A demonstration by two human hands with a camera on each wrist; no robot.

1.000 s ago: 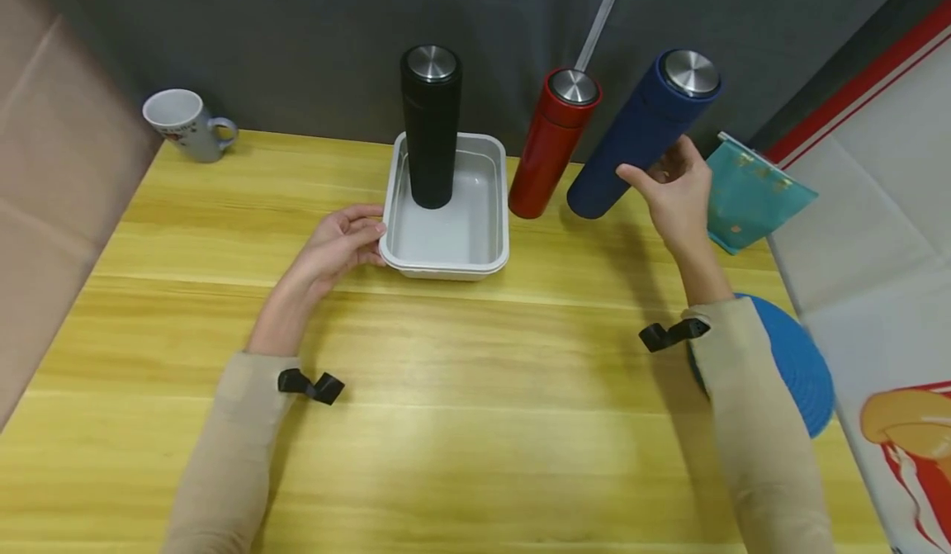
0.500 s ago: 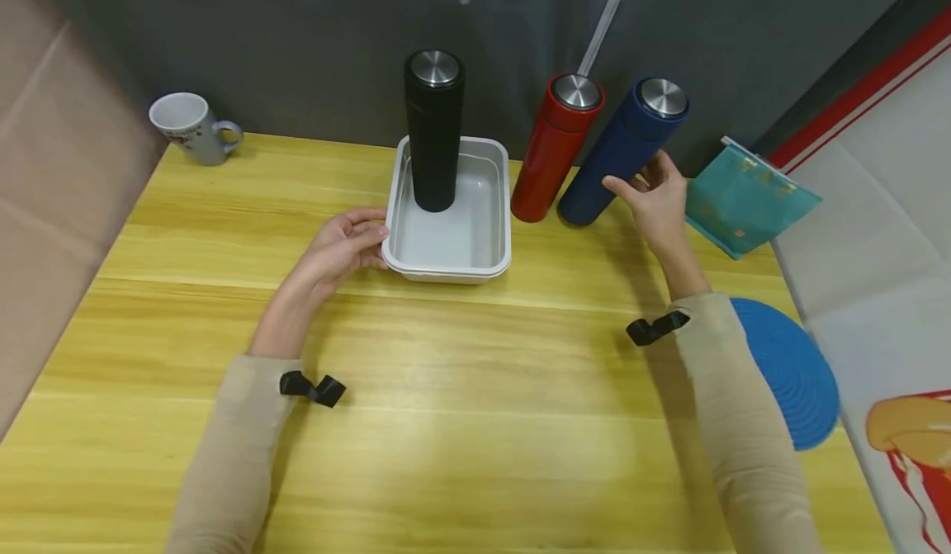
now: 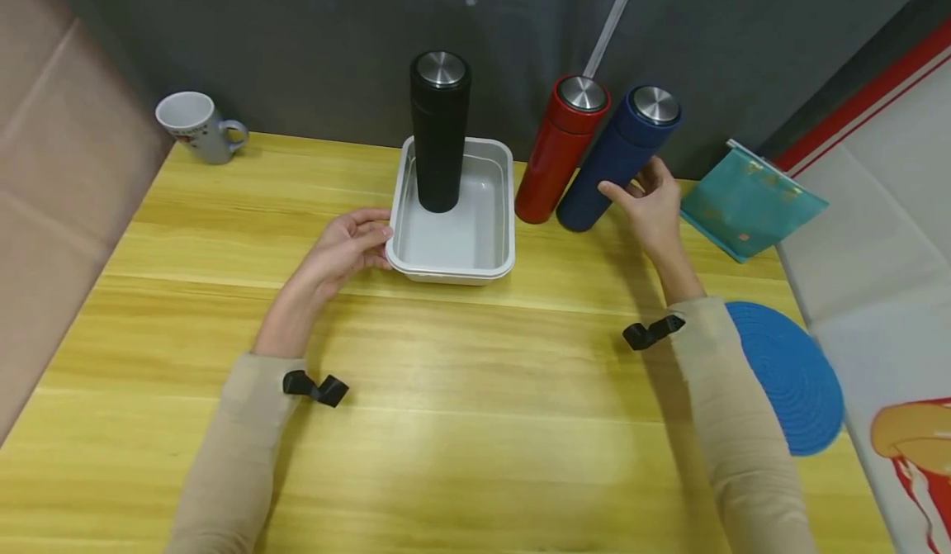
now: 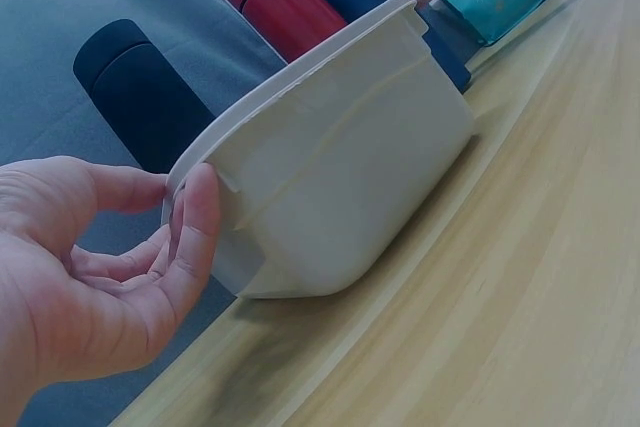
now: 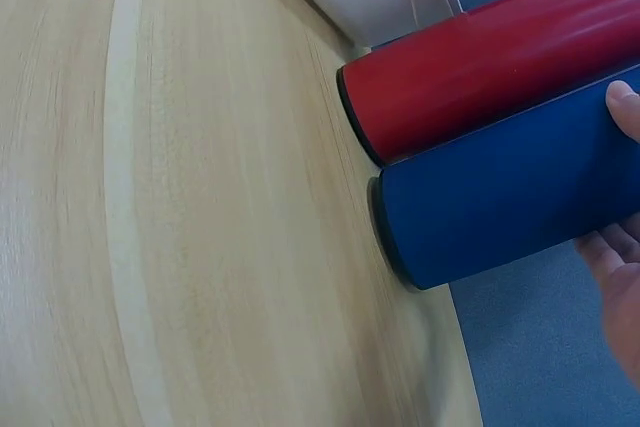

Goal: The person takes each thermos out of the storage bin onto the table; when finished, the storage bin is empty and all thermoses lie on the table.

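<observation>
My left hand [image 3: 336, 250] pinches the left rim of a white plastic tub [image 3: 449, 258] between thumb and fingers, as the left wrist view also shows. A black thermos bottle [image 3: 440, 141] with a steel-topped lid stands upright inside the tub. Right of the tub is a red thermos bottle [image 3: 551, 162] on the table. Close beside it stands a blue thermos bottle [image 3: 612, 166], gripped around its body by my right hand [image 3: 655, 214]. In the right wrist view the blue bottle's base [image 5: 395, 232] is at the tabletop, near the red bottle's base [image 5: 360, 117].
A grey mug [image 3: 204, 131] stands at the back left corner. A teal pouch [image 3: 752, 201] is at the back right, and a round blue mat [image 3: 791, 381] lies partly under my right forearm. A dark grey wall [image 3: 312, 50] rises behind the wooden table [image 3: 475, 422].
My right hand has brought the blue thermos bottle left and down, from tilted and apart to beside the red one. My left hand keeps its hold on the tub's rim.
</observation>
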